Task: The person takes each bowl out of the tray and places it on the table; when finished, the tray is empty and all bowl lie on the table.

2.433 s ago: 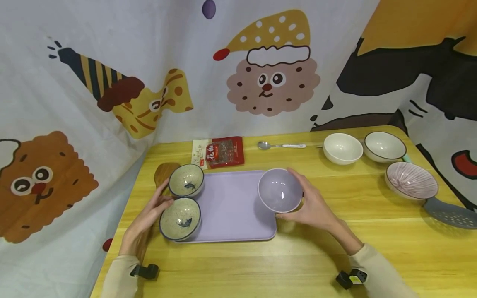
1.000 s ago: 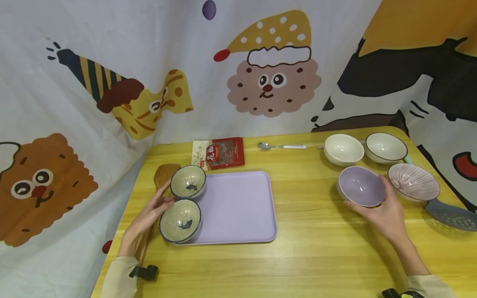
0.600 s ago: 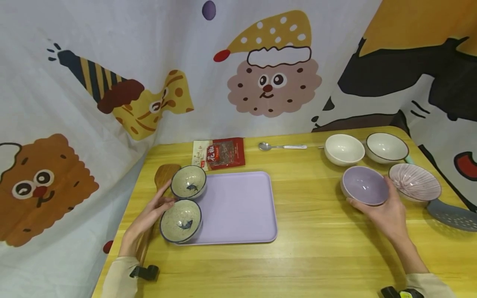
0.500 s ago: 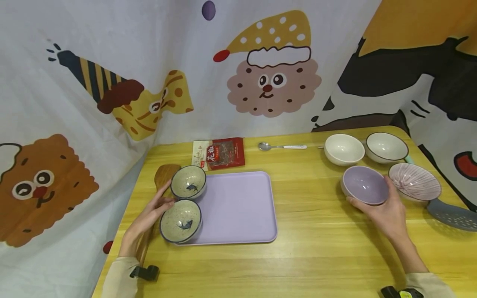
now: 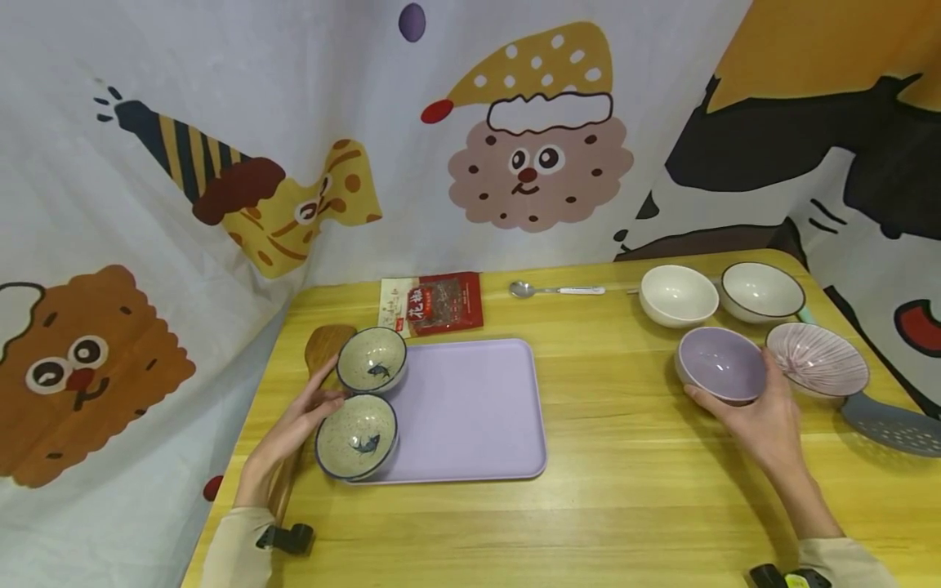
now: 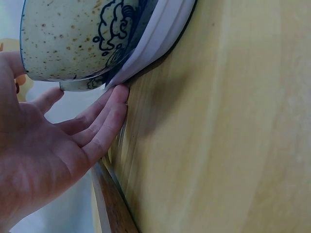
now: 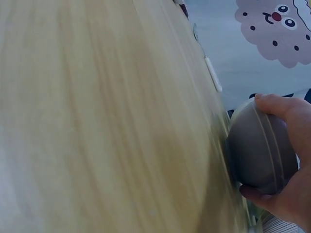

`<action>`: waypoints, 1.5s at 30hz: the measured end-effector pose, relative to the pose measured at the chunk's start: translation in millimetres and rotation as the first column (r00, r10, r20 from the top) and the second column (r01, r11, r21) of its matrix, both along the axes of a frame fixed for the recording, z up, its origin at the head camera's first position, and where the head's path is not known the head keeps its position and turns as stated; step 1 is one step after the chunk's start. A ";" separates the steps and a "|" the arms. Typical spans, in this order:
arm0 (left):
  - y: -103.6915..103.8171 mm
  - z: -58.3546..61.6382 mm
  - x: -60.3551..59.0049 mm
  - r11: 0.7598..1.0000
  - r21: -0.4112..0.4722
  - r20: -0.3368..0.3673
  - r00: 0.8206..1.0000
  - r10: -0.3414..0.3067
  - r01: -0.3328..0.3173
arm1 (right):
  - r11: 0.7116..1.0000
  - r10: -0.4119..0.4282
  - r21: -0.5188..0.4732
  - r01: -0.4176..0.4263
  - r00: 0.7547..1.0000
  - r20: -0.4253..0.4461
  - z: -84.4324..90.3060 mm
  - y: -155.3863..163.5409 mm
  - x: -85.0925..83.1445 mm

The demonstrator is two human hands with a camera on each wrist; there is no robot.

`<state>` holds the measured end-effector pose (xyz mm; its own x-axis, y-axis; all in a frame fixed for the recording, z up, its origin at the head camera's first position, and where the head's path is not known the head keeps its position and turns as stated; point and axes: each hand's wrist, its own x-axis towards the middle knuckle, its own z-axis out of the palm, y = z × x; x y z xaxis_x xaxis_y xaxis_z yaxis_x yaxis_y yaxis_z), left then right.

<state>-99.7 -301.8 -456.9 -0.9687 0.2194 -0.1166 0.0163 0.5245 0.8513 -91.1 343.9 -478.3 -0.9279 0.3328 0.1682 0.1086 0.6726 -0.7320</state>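
- Right hand (image 5: 764,420): we curl thumb and fingers around the near wall of the lilac bowl (image 5: 722,376) and hold it; the right wrist view shows the same hold on its outer wall (image 7: 262,153).
- Left hand (image 5: 290,437): we keep the fingers straight and relaxed, gripping nothing. The fingertips (image 6: 119,94) touch the corner of the lilac tray (image 5: 470,408) beneath the near speckled fish bowl (image 5: 356,435).
- Location of the held bowl: it is at the right end of the wooden table (image 5: 588,506), well apart from the tray, just beside the pink ribbed bowl (image 5: 816,359) and near the plain white bowl (image 5: 677,295) and the dark-rimmed white bowl (image 5: 760,290). We cannot tell whether its foot rests fully on the table.
- Progress, as we judge it: four bowls are grouped on the right. Two speckled fish bowls remain at the tray's left edge, the far one (image 5: 371,360) behind the near one. The rest of the tray is bare.
- Count: six bowls in total (two speckled, one lilac, one pink ribbed, two white).
- Count: one tray, one metal spoon (image 5: 555,288), one red spice packet (image 5: 434,302), one wooden spatula (image 5: 323,343), one grey slotted spatula (image 5: 893,425).
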 end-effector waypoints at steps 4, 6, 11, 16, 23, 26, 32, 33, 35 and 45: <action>-1.2 -0.1 0.4 1.000 0.008 0.001 1.000 0.000 0.000 | 0.999 0.029 0.031 -0.029 0.999 -0.020 0.8 1.6 -0.4; -1.6 -0.3 0.7 1.000 0.006 -0.002 1.000 -0.001 0.001 | 0.998 0.049 0.046 -0.047 0.998 -0.036 2.7 2.5 0.0; -1.3 0.5 1.2 1.000 -0.003 -0.005 1.000 0.000 0.000 | 0.991 0.104 0.088 -0.097 0.992 -0.071 12.7 3.0 6.6; -0.5 0.8 1.1 1.000 0.005 0.000 1.000 -0.001 0.001 | 0.987 0.079 0.146 -0.062 0.990 -0.113 28.0 2.6 16.2; 0.4 -0.2 0.8 1.000 -0.008 -0.003 1.000 -0.007 0.007 | 0.987 0.043 0.158 -0.017 0.986 -0.162 56.1 -8.1 20.7; 0.4 -0.2 0.8 1.000 -0.005 -0.003 1.000 -0.008 0.008 | 0.989 0.080 0.134 -0.057 0.983 -0.168 64.5 -14.8 15.6; -0.3 0.5 0.4 1.000 0.005 -0.003 1.000 -0.011 0.011 | 0.981 0.190 0.063 -0.183 0.970 -0.152 80.5 -35.8 -0.2; -0.4 0.3 0.2 1.000 0.003 -0.002 1.000 -0.011 0.011 | 0.977 0.213 0.050 -0.208 0.964 -0.160 83.2 -40.9 -3.5; -0.2 0.1 0.2 1.000 0.001 0.002 1.000 -0.012 0.012 | 0.966 0.259 0.023 -0.259 0.952 -0.165 88.5 -52.4 -10.8; -0.3 -0.8 0.6 1.000 0.020 0.004 1.000 -0.018 0.018 | 0.877 0.470 -0.021 -0.479 0.868 -0.161 100.1 -121.7 -48.5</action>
<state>-99.1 -302.0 -457.7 -0.9639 0.2395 -0.1163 0.0220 0.5070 0.8617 -139.5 222.2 -378.1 -0.9425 -0.1283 0.3086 -0.3246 0.5712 -0.7539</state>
